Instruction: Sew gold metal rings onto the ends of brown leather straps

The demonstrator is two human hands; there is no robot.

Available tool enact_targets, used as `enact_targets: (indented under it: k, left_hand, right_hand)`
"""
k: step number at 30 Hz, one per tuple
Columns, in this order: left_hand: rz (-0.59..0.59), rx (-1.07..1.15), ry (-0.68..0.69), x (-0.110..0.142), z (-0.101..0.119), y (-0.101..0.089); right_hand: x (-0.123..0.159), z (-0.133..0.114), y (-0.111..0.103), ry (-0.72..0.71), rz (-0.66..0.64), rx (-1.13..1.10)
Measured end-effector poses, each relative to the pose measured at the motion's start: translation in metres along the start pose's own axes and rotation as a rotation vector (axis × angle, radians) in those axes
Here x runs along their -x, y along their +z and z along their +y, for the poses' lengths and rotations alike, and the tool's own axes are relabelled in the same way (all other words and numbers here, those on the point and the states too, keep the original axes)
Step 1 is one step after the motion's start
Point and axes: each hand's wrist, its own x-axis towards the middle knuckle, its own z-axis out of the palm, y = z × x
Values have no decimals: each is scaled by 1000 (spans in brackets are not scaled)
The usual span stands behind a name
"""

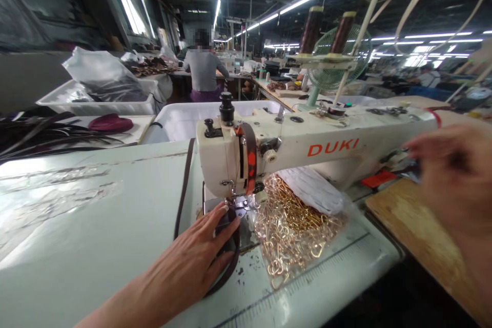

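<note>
My left hand [203, 246] rests on the bed of a white sewing machine [292, 138], its fingertips close by the needle and presser foot [240, 202]. Under these fingers it holds a narrow dark brown strap [235, 248] down; the strap bends round past the thumb towards me. Part of it is hidden by the hand. At the right, my right hand [457, 179] is raised near the machine's far right end, smeared by motion. Its fingers look bent, but whether they hold anything does not show.
A clear bag of gold-coloured metal hooks [295, 230] lies right of the needle. Another dark strip [184, 189] crosses the table on the left. White bins [172, 113] stand behind the machine. A wooden board [415, 225] is at the right. A person [203, 72] sits farther back.
</note>
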Motion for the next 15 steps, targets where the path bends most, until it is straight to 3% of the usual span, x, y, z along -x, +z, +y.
enact_targets:
  k: [1,2,4,5,7,10,15]
  left_hand:
    - [7,7,1,0,0,0]
    - [12,9,2,0,0,0]
    - [25,0,2,1,0,2]
    - [30,-7,0,1,0,3]
    - [41,-6,-4,1,0,5]
    - [79,51,-59,-2,0,7]
    - [255,317,-308,-15,-6,7]
  right_hand:
    - [12,-41,4,-122,-126,-144]
    - [24,-79,11,-230,-342,-312]
    - [44,-135,28,-292,-654,-415]
    - [51,-152,37,-270,-792,-418]
    - [59,-170,52,-195,-945,-404]
    - [60,-178,63,-143,-980,-415]
    - [63,-196,73,-147,-931,-447]
